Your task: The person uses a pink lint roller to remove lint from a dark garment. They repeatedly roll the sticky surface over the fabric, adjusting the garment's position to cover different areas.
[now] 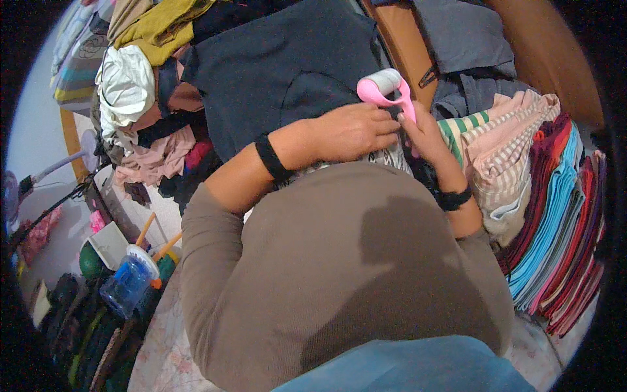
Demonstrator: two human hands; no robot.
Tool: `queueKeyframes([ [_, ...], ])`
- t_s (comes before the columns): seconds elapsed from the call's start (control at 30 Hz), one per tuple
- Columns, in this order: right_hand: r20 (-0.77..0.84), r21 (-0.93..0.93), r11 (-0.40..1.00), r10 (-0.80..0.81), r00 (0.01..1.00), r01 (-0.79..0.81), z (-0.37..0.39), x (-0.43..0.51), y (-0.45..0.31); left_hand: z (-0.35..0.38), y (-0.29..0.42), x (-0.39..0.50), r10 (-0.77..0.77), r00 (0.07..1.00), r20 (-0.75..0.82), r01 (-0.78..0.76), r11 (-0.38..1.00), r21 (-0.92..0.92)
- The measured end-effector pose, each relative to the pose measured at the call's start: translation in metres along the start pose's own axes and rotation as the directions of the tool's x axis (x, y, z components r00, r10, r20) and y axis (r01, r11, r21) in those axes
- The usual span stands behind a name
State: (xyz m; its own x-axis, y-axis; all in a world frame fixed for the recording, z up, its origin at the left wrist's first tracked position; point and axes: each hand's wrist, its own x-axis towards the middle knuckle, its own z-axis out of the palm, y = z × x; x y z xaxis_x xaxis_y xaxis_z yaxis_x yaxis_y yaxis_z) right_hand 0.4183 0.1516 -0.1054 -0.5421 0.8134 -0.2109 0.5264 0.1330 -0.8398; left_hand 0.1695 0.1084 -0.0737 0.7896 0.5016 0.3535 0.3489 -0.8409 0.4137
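My right hand (427,133) grips the pink handle of a lint roller (384,84). The roller's white cylinder points up and away from me. Just left of it, my left hand (355,130) is held with its fingers curled, close to the roller's pink frame; whatever lies under those fingers is hidden. Before me a dark navy garment (254,73) is spread out, and its near edge passes beneath my left forearm. A patch of white cloth with a dark pattern (387,157) shows between my hands and my body.
Rumpled clothes, including a white cloth (127,85) and a mustard garment (156,34), are heaped on the left. To the right stand a stack of folded fabrics (553,220), striped cloth (504,161) and a grey folded garment (465,36). A blue plastic bottle (126,284) is lower left.
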Motion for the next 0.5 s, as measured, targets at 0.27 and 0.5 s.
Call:
queueKeyframes([
  [0.27,-0.044,-0.07,0.994,0.08,0.996,-0.083,-0.007,-0.015,-0.015,0.028,0.0,0.0,-0.051,0.972,0.231,0.085,0.986,-0.141],
  [0.5,-0.218,-0.157,0.984,-0.112,0.969,0.079,0.014,0.153,-0.01,0.04,-0.008,0.006,-0.032,0.964,0.263,0.093,0.971,-0.222],
])
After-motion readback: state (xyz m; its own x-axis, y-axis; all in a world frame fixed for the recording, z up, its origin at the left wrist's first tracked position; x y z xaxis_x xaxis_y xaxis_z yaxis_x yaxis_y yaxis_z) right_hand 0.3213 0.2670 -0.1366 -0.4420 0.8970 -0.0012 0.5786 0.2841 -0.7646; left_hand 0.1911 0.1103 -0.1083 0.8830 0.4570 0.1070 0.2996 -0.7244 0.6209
